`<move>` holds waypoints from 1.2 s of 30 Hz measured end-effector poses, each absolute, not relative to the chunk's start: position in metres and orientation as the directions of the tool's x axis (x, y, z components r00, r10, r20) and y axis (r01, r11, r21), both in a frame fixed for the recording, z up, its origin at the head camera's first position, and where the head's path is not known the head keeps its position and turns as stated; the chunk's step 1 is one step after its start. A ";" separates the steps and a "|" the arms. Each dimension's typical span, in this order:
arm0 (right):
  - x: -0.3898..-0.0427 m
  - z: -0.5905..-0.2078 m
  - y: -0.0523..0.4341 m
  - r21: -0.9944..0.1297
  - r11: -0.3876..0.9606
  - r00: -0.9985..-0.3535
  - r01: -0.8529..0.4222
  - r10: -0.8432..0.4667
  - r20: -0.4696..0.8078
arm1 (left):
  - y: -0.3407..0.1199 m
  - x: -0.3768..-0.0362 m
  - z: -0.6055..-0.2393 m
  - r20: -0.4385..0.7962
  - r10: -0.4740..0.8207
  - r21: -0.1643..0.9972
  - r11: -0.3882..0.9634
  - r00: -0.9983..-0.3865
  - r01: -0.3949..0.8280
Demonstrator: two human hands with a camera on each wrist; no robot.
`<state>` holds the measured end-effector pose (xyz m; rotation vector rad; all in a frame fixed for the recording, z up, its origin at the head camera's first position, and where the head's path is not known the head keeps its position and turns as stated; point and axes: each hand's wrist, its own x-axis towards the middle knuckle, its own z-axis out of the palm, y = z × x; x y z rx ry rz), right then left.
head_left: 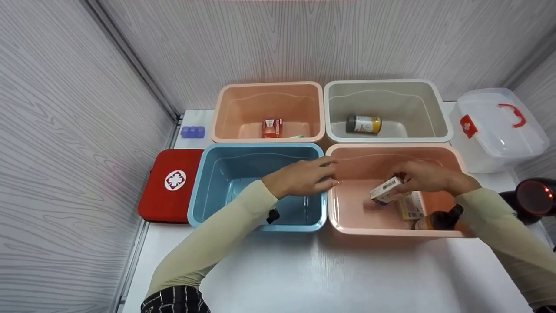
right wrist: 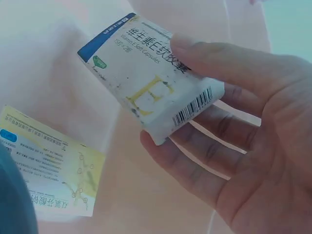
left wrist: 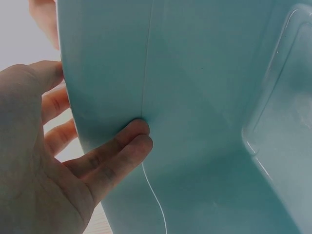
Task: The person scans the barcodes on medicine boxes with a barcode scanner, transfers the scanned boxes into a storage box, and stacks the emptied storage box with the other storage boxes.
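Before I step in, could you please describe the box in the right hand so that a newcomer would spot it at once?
On the table, find the pink tub directly right of the blue tub. There, the right hand grips the box. Unlike the yellow-edged box lying nearby, it shows a large yellow E and a blue end.

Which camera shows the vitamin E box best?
The right wrist view: the vitamin E box is close and readable. The head view shows it small in the right hand; the left wrist view misses it.
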<state>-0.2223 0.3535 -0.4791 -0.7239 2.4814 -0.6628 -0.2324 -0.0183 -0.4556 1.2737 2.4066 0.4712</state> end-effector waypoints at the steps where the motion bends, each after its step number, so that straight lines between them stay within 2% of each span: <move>1: -0.222 -0.477 0.354 -0.561 0.747 -0.762 -0.357 -0.580 -0.287 | -0.018 -0.233 -0.456 -0.167 0.837 0.455 0.534 -0.521 0.712; 7: -0.219 -0.463 0.361 -0.644 0.698 -0.840 -0.313 -0.520 -0.155 | -0.020 -0.233 -0.458 -0.148 0.841 0.468 0.523 -0.521 0.712; 11: -0.216 -0.456 0.362 -0.643 0.699 -0.876 -0.313 -0.473 -0.088 | -0.022 -0.232 -0.459 -0.139 0.839 0.459 0.525 -0.525 0.717; 15: -0.210 -0.451 0.365 -0.628 0.694 -0.891 -0.351 -0.453 -0.002 | -0.021 -0.233 -0.458 -0.141 0.843 0.456 0.521 -0.520 0.721; 21: -0.202 -0.448 0.369 -0.614 0.658 -0.879 -0.436 -0.457 0.134 | -0.020 -0.233 -0.458 -0.144 0.847 0.470 0.514 -0.512 0.717; 24: -0.200 -0.446 0.370 -0.618 0.655 -0.884 -0.435 -0.440 0.156 | -0.020 -0.233 -0.458 -0.149 0.846 0.473 0.516 -0.513 0.714; 33: -0.191 -0.433 0.383 -0.719 0.608 -0.932 -0.335 -0.324 0.160 | -0.019 -0.233 -0.456 -0.175 0.835 0.465 0.536 -0.521 0.704; 36: -0.185 -0.431 0.392 -0.708 0.618 -0.938 -0.342 -0.273 0.215 | -0.019 -0.233 -0.456 -0.185 0.831 0.467 0.544 -0.524 0.697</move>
